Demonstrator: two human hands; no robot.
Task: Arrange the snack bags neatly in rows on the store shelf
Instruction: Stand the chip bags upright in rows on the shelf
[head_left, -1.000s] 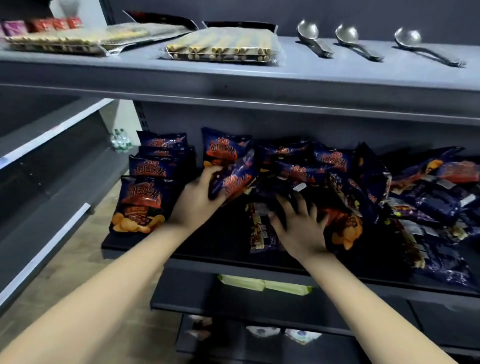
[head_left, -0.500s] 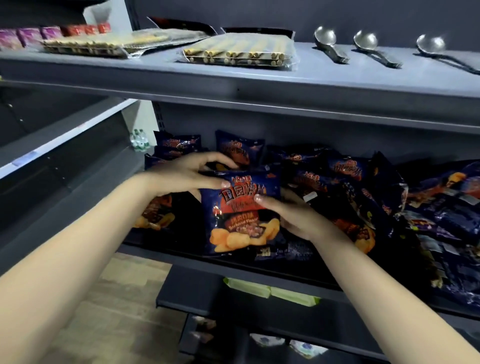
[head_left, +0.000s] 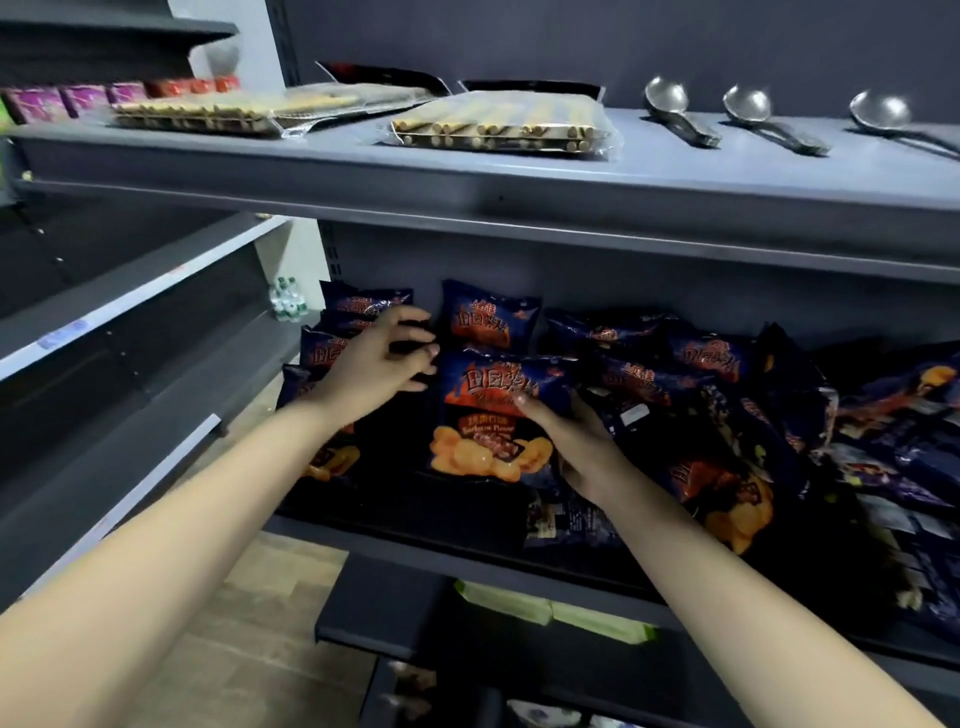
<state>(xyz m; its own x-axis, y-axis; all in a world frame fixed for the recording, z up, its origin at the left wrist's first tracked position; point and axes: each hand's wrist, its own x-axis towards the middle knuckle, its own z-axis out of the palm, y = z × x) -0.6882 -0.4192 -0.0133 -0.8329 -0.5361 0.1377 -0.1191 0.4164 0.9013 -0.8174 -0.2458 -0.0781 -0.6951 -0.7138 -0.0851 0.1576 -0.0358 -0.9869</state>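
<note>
Grey metal shelving fills the view, and the work is on the middle shelf (head_left: 467, 519), a dark deck below an upper shelf (head_left: 363, 176) of wafer packs (head_left: 498, 127) and spoons (head_left: 670, 111).

By the look of it the job is at an early stage. The heap (head_left: 769, 415) at three o'clock of the hands (easily most of the stock) lies jumbled, with some bags face down. At nine o'clock a finished row (head_left: 332, 348) runs front to back. A second row seems barely begun, with one back bag (head_left: 488, 317) standing at twelve o'clock.

The orange-printed bag (head_left: 488, 415) is upright, face out, in front of that back bag, at the head of the bare strip of deck.

The right hand (head_left: 576, 447) pinches its right edge, thumb on the front and fingers behind, so the bag sits at ten o'clock of that hand.

The left hand (head_left: 374, 364) hovers just beside the bag's upper left corner. Its fingers are loosely curved and apart, with nothing between them. Whether they touch the bag cannot be told.
</note>
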